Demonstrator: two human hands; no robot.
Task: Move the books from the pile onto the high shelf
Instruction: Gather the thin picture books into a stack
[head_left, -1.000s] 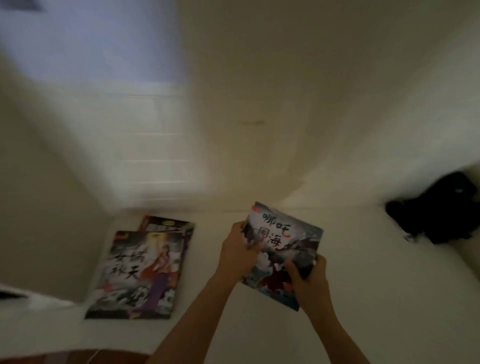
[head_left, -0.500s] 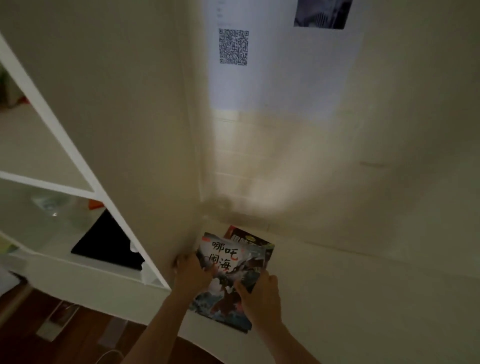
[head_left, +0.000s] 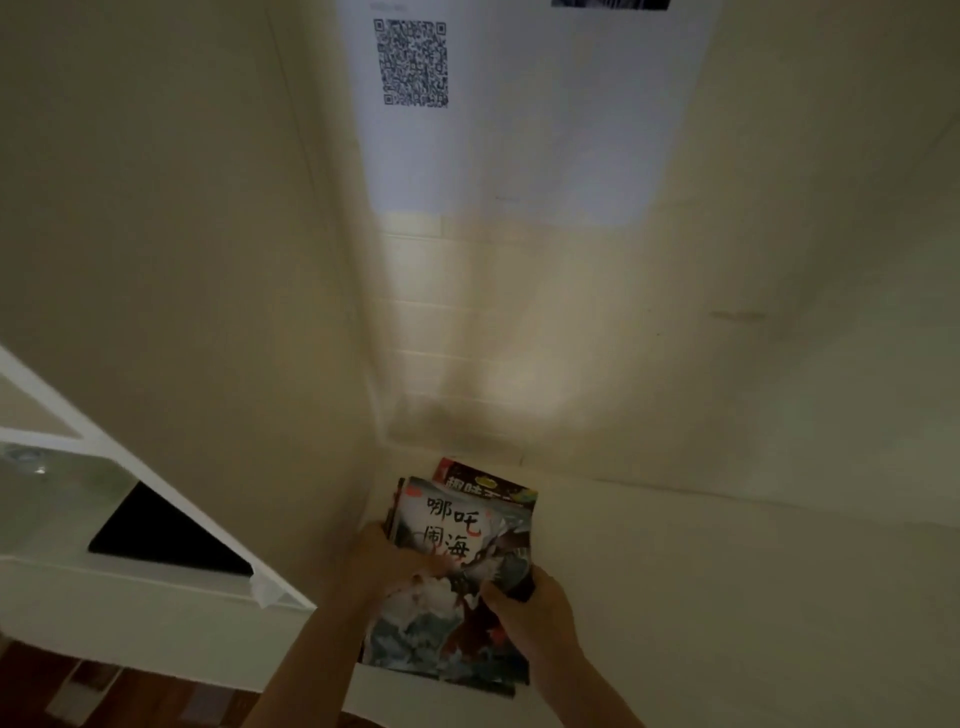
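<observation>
A thin picture book (head_left: 457, 540) with black and red Chinese characters on a grey, stormy cover lies on top of a small stack on the white high shelf (head_left: 701, 597), pushed against the left side wall. Another book (head_left: 485, 483) with a dark cover and red corner sticks out behind it. My left hand (head_left: 382, 564) holds the top book's left edge. My right hand (head_left: 530, 608) grips its right edge, thumb on the cover.
A white side panel (head_left: 182, 312) rises to the left of the stack. Lower left is an open white shelf unit (head_left: 156, 587) with a black flat thing (head_left: 156, 535) in it. A QR-code sheet (head_left: 410, 62) hangs on the back wall.
Both hands carried the book from the shelf's middle leftward and set it onto the two books by the left wall. The view swung left and closed in.
</observation>
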